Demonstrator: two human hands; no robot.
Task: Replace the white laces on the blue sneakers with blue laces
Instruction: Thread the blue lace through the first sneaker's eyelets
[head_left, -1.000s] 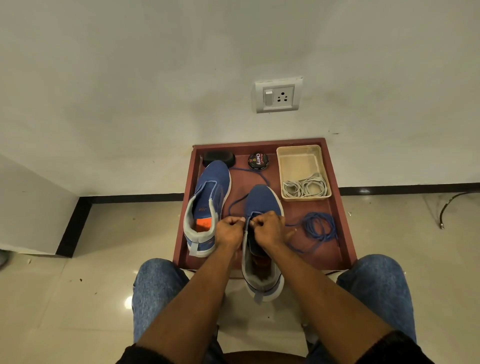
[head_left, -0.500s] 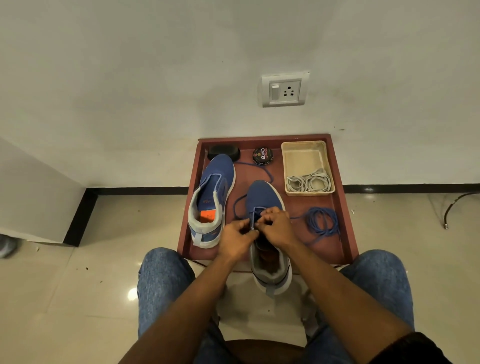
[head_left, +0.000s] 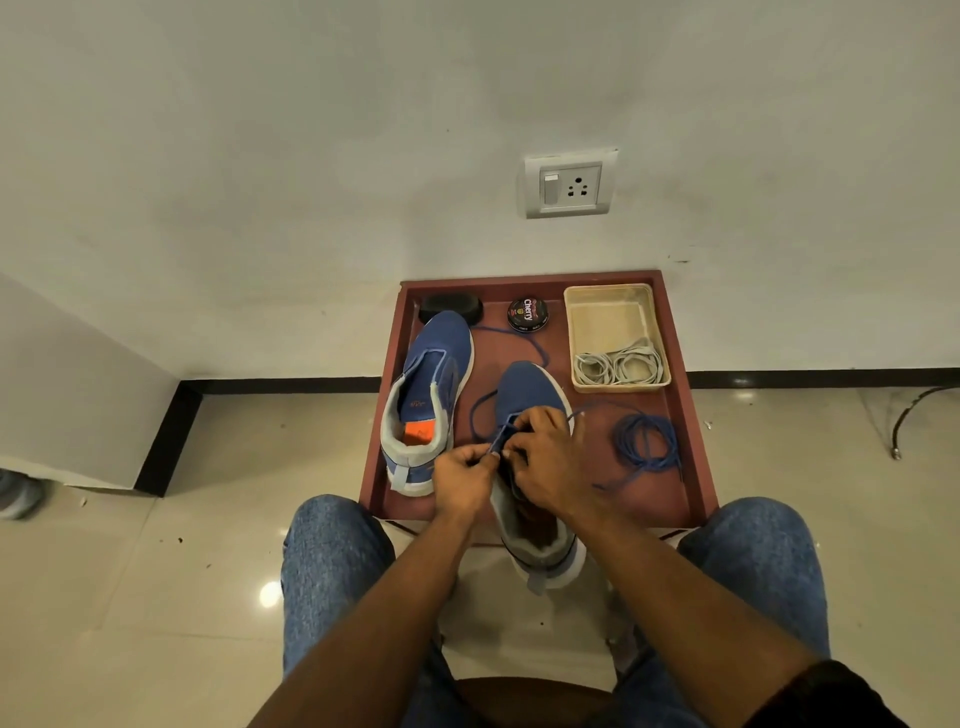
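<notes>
Two blue sneakers lie in a maroon tray (head_left: 696, 457). The left sneaker (head_left: 431, 384) has no lace. The right sneaker (head_left: 524, 395) overhangs the tray's near edge, its heel toward me. My left hand (head_left: 462, 480) pinches the blue lace (head_left: 480, 410) at the sneaker's eyelets. My right hand (head_left: 545, 457) grips the sneaker's upper beside it, fingers curled over the lace area. A coil of blue lace (head_left: 647, 441) lies to the right. The white laces (head_left: 618, 366) sit in a beige basket (head_left: 613, 312).
A round shoe-polish tin (head_left: 527, 314) and a black brush (head_left: 450, 307) stand at the tray's far edge, against the white wall. My knees in jeans flank the tray's near edge. A wall socket (head_left: 569, 184) is above. A cable end (head_left: 904, 421) lies on the floor at right.
The view has shifted slightly. My left hand slid toward the centre of the right sneaker, and both hands now work closer together at the eyelets.
</notes>
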